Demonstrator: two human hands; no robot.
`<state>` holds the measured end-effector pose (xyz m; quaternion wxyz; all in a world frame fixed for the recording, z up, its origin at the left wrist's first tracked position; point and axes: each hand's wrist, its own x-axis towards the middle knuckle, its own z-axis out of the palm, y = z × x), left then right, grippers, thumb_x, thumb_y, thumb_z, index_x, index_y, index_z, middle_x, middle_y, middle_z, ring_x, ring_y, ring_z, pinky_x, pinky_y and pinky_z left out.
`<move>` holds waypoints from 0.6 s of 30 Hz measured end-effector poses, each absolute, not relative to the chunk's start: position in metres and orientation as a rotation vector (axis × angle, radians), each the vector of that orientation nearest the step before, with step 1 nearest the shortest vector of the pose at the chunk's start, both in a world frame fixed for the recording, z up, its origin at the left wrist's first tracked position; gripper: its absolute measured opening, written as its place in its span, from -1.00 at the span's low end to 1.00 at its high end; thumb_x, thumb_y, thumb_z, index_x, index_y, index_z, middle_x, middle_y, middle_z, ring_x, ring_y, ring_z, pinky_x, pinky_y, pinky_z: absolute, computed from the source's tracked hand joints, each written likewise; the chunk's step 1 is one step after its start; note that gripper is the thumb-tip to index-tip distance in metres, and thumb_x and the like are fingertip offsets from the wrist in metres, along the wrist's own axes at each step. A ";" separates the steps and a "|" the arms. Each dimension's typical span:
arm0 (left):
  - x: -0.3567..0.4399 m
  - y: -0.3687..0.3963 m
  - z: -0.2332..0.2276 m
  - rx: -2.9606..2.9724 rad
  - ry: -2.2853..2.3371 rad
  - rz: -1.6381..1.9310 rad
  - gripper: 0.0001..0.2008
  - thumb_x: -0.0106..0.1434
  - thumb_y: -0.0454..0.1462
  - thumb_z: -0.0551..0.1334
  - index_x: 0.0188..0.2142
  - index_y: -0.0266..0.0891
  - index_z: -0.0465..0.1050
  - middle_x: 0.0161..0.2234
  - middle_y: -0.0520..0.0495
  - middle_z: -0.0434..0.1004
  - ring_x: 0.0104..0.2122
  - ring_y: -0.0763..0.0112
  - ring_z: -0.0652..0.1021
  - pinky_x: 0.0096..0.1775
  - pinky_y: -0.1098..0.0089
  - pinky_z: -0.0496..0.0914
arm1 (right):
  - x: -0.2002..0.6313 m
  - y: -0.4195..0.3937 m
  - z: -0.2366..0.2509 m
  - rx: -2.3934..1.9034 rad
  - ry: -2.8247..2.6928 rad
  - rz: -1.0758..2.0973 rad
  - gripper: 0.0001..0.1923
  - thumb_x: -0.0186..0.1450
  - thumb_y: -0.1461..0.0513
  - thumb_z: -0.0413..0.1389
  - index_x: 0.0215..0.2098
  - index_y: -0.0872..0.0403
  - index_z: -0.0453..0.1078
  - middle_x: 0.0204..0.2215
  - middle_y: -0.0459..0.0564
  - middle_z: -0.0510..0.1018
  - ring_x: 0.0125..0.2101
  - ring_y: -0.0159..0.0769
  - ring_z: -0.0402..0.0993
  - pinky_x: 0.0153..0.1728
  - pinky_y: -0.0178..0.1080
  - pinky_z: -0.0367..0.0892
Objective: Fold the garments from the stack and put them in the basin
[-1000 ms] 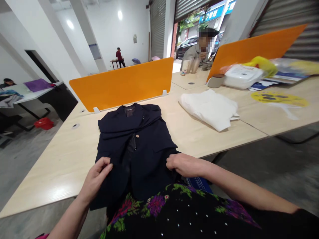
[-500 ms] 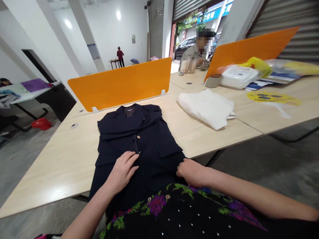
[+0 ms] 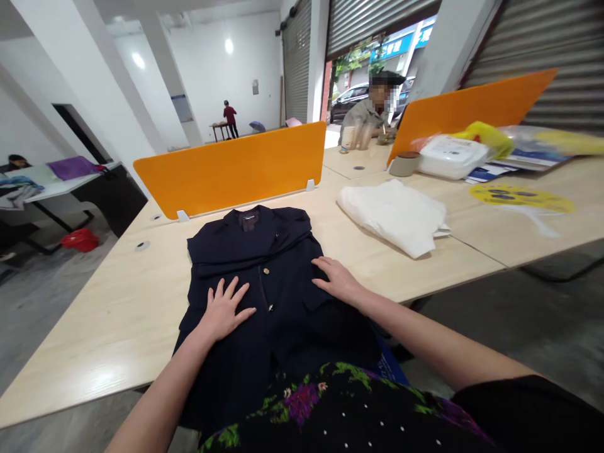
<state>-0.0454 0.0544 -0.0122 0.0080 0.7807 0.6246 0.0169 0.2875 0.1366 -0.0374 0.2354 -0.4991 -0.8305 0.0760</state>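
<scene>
A dark navy jacket [image 3: 292, 277] lies front side up on the light wooden table [image 3: 117, 302], its collar away from me and its lower part hanging over the near edge. Its upper part is folded across the chest, and metal buttons run down the front. My left hand [image 3: 225, 313] rests flat on the jacket's left side with fingers spread. On the right edge of the jacket lies my right hand [image 3: 336, 278], its fingers stretched out over the cloth. Neither hand grips anything.
Orange dividers [image 3: 236, 165] stand at the table's back. To the right lie a folded white cloth [image 3: 396, 211], a tape roll [image 3: 404, 165], a white plastic box [image 3: 453, 156] and a yellow fan [image 3: 521, 198]. A person [image 3: 365, 116] sits beyond the table.
My right hand has let go of the jacket's lower right edge and moved up along its side. My left hand has shifted left and spread its fingers.
</scene>
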 end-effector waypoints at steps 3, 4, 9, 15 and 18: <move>-0.052 0.082 -0.023 2.388 2.065 -0.112 -0.34 0.28 0.17 -0.06 0.32 0.10 -0.01 0.36 -0.05 -0.05 0.29 -0.24 -0.01 0.13 -0.34 -0.01 | 0.259 0.164 -0.060 -1.230 -2.301 0.093 -0.60 0.24 0.42 -0.07 -0.01 0.16 0.40 0.03 0.18 0.39 0.00 -0.17 0.33 0.03 -0.15 0.30; -0.054 0.094 -0.023 2.364 2.104 -0.140 -0.35 0.29 0.16 -0.09 0.32 0.11 -0.03 0.35 -0.06 -0.03 0.28 -0.23 0.03 0.12 -0.34 -0.01 | 0.248 0.176 -0.060 -1.224 -2.317 0.056 -0.59 0.23 0.45 -0.11 -0.05 0.17 0.42 0.00 0.18 0.40 -0.03 -0.17 0.32 0.01 -0.17 0.31; -0.068 0.157 -0.011 2.115 2.347 -0.175 -0.37 0.33 0.11 -0.20 0.34 0.04 -0.06 0.30 -0.17 0.09 0.23 -0.19 0.16 0.11 -0.32 0.03 | 0.208 0.244 -0.031 -1.386 -2.384 0.007 -0.61 0.21 0.51 -0.11 -0.14 0.20 0.46 -0.09 0.20 0.41 -0.07 -0.14 0.28 -0.05 -0.19 0.28; -0.089 0.182 -0.015 1.984 2.481 -0.069 -0.34 0.32 0.12 -0.22 0.32 -0.04 0.03 0.27 -0.19 0.15 0.21 -0.25 0.16 0.13 -0.28 0.01 | 0.220 0.246 -0.035 -1.371 -2.326 0.017 -0.62 0.25 0.46 -0.09 -0.11 0.14 0.47 -0.10 0.13 0.44 -0.08 -0.16 0.29 -0.04 -0.21 0.27; -0.092 0.180 -0.020 2.016 2.502 -0.038 -0.36 0.33 0.10 -0.20 0.29 -0.06 0.09 0.23 -0.21 0.21 0.19 -0.25 0.19 0.12 -0.29 0.02 | 0.242 0.231 -0.038 -1.361 -2.285 0.069 -0.62 0.19 0.48 -0.08 -0.18 0.13 0.48 -0.12 0.10 0.45 -0.08 -0.19 0.31 -0.06 -0.23 0.28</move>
